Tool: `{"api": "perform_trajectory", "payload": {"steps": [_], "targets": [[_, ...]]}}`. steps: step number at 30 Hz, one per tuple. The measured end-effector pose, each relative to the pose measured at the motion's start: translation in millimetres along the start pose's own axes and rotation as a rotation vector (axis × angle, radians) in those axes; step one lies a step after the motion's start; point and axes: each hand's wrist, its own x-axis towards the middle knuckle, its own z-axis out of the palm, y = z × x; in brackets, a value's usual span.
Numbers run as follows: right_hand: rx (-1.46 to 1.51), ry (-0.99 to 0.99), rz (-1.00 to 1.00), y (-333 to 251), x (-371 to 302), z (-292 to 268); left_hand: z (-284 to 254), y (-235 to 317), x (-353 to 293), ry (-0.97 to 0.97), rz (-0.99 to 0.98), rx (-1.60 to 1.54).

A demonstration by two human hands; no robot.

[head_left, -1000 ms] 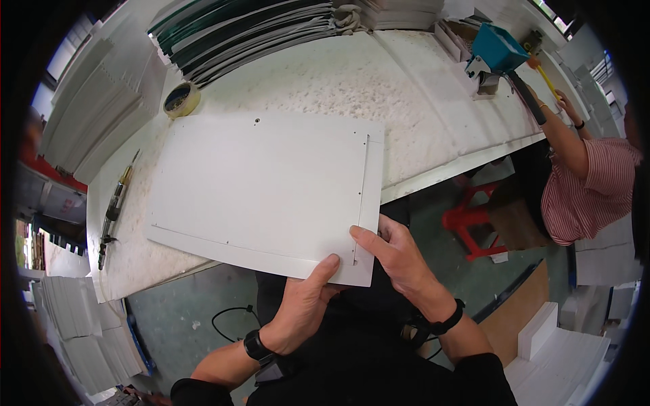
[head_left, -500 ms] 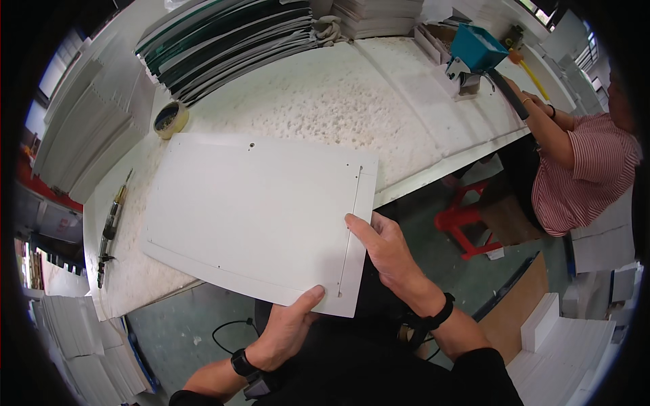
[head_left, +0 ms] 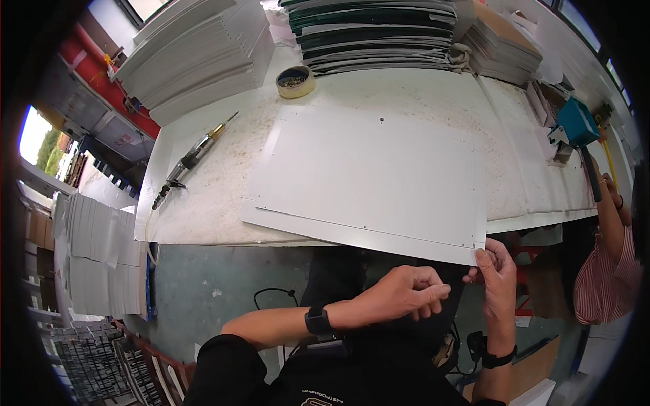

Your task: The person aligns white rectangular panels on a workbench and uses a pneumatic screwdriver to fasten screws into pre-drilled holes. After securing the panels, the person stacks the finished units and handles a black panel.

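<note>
A large white panel (head_left: 365,176) with small holes and a thin groove along its near edge lies on the worktable, its near edge jutting past the table's front. My right hand (head_left: 497,274) pinches the panel's near right corner, thumb on top and the other fingers partly hidden. Just in front of the near edge, my left hand (head_left: 409,291) hangs in the air, apart from the panel. Its fingers are curled in, and nothing shows in them. A slim pen-shaped power driver (head_left: 196,154) with a brass-coloured tip lies on the table left of the panel.
A roll of tape (head_left: 296,82) with small bits inside stands behind the panel. White panels (head_left: 196,61) are stacked at the back left, dark green and white sheets (head_left: 379,34) at the back. A co-worker in a striped shirt (head_left: 609,277) is at the right, near a teal hopper (head_left: 577,122).
My left hand has let go of the panel and drawn clear. The panel has turned, so its grooved side runs along the front. My view has swung left; my right hand holds a corner.
</note>
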Motion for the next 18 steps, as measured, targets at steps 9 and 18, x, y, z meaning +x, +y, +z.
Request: {"api": "perform_trajectory", "payload": {"steps": [9, 18], "targets": [[0.018, 0.084, -0.112, -4, 28, -16, -97, 16, -89, 0.753, 0.457, 1.561], [-0.442, 0.111, -0.191, -27, 37, -18, -101, 4, -87, 0.821, 0.457, 1.580]]}}
